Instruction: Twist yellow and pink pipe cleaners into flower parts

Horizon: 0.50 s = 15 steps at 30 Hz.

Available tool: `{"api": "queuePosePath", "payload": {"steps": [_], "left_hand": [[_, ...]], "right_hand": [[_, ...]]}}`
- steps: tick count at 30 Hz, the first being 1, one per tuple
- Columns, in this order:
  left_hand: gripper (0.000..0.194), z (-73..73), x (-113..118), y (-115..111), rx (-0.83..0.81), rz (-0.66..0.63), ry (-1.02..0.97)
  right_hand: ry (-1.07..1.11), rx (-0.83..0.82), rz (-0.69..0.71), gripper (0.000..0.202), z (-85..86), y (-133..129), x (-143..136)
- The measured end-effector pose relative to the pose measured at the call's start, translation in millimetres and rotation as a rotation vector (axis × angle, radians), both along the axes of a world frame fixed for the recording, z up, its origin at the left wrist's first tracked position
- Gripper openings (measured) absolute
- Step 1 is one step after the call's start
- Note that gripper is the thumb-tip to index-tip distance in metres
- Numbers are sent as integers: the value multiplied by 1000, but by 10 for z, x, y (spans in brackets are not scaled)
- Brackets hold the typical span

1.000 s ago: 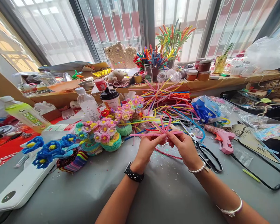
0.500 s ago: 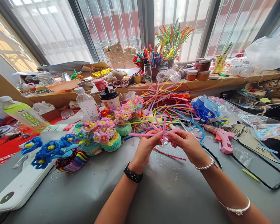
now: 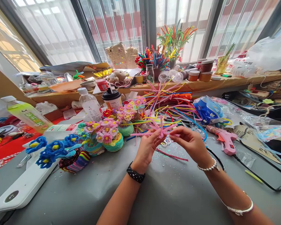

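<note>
Several pink pipe cleaners, joined at the middle and spreading out like a star, are held above the grey table. My left hand pinches them near their centre. My right hand is closed at the right side, thumb and fingers pinching one pink end. Beneath the hands, the handles of a pair of scissors show. A red tinsel pipe cleaner lies just in front of them, among scattered glitter. Behind is a heap of loose coloured pipe cleaners.
Pink pipe-cleaner flowers and blue ones stand to the left, near a lidded cup and bottles. On the right lie a pink glue gun with its black cord and a blue packet. A cluttered ledge runs along the window.
My right hand has drawn slightly away from the left, along a pink pipe cleaner. The scissors handles now show more clearly between them. The whole view has shifted a little.
</note>
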State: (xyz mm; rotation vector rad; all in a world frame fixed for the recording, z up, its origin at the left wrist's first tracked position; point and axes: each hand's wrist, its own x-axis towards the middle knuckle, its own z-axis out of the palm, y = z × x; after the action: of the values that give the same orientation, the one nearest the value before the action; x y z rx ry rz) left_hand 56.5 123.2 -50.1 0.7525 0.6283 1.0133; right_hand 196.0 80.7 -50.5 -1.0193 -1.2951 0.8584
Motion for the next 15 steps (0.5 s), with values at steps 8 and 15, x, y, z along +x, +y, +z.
{"api": "queuePosePath", "payload": {"steps": [8, 15], "left_hand": [[20, -5, -2, 7, -36, -10, 10], [35, -75, 31, 31, -68, 101, 6]], "right_hand": [[-121, 120, 4, 9, 3, 1, 22], [-137, 68, 106, 14, -48, 20, 9]]}}
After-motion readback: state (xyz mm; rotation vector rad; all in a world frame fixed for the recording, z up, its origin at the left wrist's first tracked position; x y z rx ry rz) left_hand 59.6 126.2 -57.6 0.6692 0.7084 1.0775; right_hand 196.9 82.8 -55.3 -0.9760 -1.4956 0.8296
